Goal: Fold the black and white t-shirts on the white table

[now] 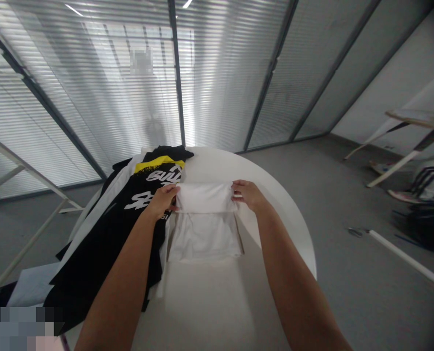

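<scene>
A white cloth garment (205,234) lies on the white round table (290,214), its far part folded over toward me. At the left end of that folded flap, my left hand (164,201) pinches the fabric between thumb and fingers. My right hand (248,194) grips the flap's opposite end in the same way. Just left of the white garment, partly under my left forearm, is a black T-shirt (110,248) with white lettering and a yellow band. The garment's exact kind cannot be made out.
Glass partitions with blinds (224,73) stand behind the table. A pale metal frame (37,180) is at the left. On the right floor lie a white pole (406,253) and dark bags (428,224), near a wooden-topped table (417,122).
</scene>
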`<state>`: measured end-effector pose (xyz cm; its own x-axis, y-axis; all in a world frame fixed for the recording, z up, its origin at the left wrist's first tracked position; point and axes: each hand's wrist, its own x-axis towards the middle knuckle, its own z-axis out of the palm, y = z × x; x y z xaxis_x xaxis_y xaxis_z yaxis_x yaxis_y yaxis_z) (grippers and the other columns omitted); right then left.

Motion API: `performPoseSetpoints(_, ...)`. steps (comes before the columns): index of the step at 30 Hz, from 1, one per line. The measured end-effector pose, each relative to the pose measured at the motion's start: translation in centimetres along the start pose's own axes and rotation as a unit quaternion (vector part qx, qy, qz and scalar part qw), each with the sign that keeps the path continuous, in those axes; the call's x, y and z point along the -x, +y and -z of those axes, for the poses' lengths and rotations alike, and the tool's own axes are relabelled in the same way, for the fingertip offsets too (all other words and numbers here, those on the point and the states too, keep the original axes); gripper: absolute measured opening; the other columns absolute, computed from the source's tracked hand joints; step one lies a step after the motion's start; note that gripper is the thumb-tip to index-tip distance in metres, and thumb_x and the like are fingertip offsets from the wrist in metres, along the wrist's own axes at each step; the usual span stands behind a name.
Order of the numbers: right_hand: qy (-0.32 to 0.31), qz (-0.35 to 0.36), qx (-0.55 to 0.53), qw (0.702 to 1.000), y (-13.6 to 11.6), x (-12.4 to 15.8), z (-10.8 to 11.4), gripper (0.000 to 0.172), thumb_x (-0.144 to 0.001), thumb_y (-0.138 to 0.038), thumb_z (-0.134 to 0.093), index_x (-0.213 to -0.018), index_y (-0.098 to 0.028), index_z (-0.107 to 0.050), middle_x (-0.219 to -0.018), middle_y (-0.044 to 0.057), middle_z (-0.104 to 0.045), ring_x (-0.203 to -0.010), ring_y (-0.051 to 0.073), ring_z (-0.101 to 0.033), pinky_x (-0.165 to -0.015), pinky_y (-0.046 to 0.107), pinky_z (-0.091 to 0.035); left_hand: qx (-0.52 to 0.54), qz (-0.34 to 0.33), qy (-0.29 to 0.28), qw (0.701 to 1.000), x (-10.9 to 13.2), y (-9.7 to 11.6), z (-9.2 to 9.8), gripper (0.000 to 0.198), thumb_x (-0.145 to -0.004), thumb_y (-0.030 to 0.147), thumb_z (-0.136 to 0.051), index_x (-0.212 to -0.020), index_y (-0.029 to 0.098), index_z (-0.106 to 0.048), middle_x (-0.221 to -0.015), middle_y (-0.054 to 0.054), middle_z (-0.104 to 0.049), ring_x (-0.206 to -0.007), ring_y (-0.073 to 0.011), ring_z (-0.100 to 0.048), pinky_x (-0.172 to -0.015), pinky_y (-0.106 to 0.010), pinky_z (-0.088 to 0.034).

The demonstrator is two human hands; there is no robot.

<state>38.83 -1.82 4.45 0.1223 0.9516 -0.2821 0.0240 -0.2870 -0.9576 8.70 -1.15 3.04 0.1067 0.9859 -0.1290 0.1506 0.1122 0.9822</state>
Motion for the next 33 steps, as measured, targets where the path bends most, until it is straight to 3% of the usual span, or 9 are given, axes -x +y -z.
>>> performPoseSetpoints(3, 0.004, 0.037, -0.056, 0.998, -0.7, 0.2, 0.1, 0.013, -0.071, -0.022, -0.060, -0.083, -0.020, -0.057, -0.078, 0.002, -0.062, -0.073, 0.014, -0.059, -0.072, 0.031, -0.055, 0.163, -0.043, -0.019, 0.986, 0.3, 0.6, -0.3, 0.031, -0.069, 0.036, -0.071, -0.093, 0.017, -0.064, -0.095, -0.004, -0.063, -0.085, -0.0158, -0.060, -0.066, -0.030, -0.055)
performPoseSetpoints(5, -0.017, 0.064, -0.070, 0.995, -1.1, 0.5, 0.6, 0.013, -0.069, -0.024, -0.060, -0.081, -0.019, -0.057, -0.079, 0.003, -0.063, -0.078, 0.016, -0.060, -0.074, 0.033, -0.055, 0.207, -0.078, -0.030, 0.975, 0.4, 0.8, 0.1, 0.025, -0.064, 0.031, -0.073, -0.082, 0.016, -0.064, -0.094, -0.005, -0.064, -0.089, -0.0181, -0.060, -0.072, -0.034, -0.055)
performPoseSetpoints(9, -0.120, 0.080, 0.006, 0.989, -2.2, 2.1, 2.7, 0.010, -0.066, -0.027, -0.057, -0.070, -0.017, -0.057, -0.075, 0.006, -0.062, -0.076, 0.018, -0.060, -0.069, 0.033, -0.055, 0.181, -0.089, -0.058, 0.978, 0.7, 0.7, 2.0, 0.018, -0.062, 0.031, -0.062, -0.057, 0.016, -0.055, -0.071, -0.005, -0.060, -0.077, -0.0193, -0.061, -0.065, -0.033, -0.053)
performPoseSetpoints(13, -0.255, 0.020, 0.145, 0.956, -3.2, 3.8, 3.9, 0.013, -0.069, -0.027, -0.058, -0.074, -0.015, -0.061, -0.072, 0.006, -0.062, -0.071, 0.018, -0.061, -0.064, 0.031, -0.054, 0.138, -0.059, -0.062, 0.987, 0.6, 0.6, 3.3, 0.023, -0.068, 0.036, -0.044, -0.057, 0.017, -0.052, -0.062, -0.005, -0.055, -0.055, -0.0147, -0.053, -0.051, -0.030, -0.046)
performPoseSetpoints(18, -0.177, -0.035, 0.332, 0.926, -3.0, 3.2, 2.2, 0.009, -0.074, -0.020, -0.053, -0.077, -0.015, -0.061, -0.073, 0.007, -0.063, -0.064, 0.015, -0.059, -0.055, 0.026, -0.050, -0.041, -0.054, 0.025, 0.997, 0.1, 0.9, 1.7, 0.026, -0.076, 0.035, -0.039, -0.066, 0.017, -0.054, -0.071, -0.005, -0.061, -0.051, -0.0118, -0.048, -0.045, -0.024, -0.038)
performPoseSetpoints(23, -0.170, -0.061, 0.402, 0.897, -2.6, 3.0, 0.7, 0.007, -0.075, -0.018, -0.054, -0.077, -0.015, -0.060, -0.072, 0.008, -0.065, -0.059, 0.015, -0.059, -0.053, 0.027, -0.051, -0.339, -0.095, 0.001, 0.936, -0.1, 1.2, -0.2, 0.026, -0.083, 0.035, -0.041, -0.069, 0.020, -0.058, -0.079, -0.007, -0.066, -0.077, -0.0200, -0.060, -0.070, -0.031, -0.045)
performPoseSetpoints(28, -0.158, -0.127, 0.384, 0.901, -2.2, 3.0, 2.0, 0.016, -0.073, -0.019, -0.060, -0.089, -0.016, -0.060, -0.069, 0.007, -0.067, -0.056, 0.016, -0.061, -0.054, 0.030, -0.053, -0.406, -0.054, -0.047, 0.911, 0.1, 0.9, -0.4, 0.026, -0.080, 0.035, -0.049, -0.062, 0.019, -0.058, -0.072, -0.008, -0.066, -0.077, -0.0227, -0.061, -0.074, -0.032, -0.043)
performPoseSetpoints(31, -0.178, -0.114, 0.342, 0.916, -1.7, 2.5, 2.5, 0.035, -0.072, -0.018, -0.063, -0.106, -0.019, -0.057, -0.073, 0.005, -0.067, -0.060, 0.017, -0.064, -0.056, 0.028, -0.053, -0.411, -0.040, -0.069, 0.908, 0.0, 0.9, 0.1, 0.028, -0.082, 0.034, -0.046, -0.066, 0.018, -0.062, -0.072, -0.008, -0.067, -0.075, -0.0225, -0.062, -0.071, -0.031, -0.042)
performPoseSetpoints(33, -0.186, -0.090, 0.323, 0.924, -1.3, 2.1, 2.5, 0.037, -0.074, -0.019, -0.064, -0.110, -0.018, -0.056, -0.073, 0.005, -0.067, -0.062, 0.016, -0.063, -0.055, 0.026, -0.053, -0.397, -0.042, -0.077, 0.914, 0.0, 0.8, 0.5, 0.027, -0.081, 0.034, -0.048, -0.070, 0.017, -0.065, -0.074, -0.008, -0.068, -0.076, -0.0226, -0.062, -0.071, -0.030, -0.042)
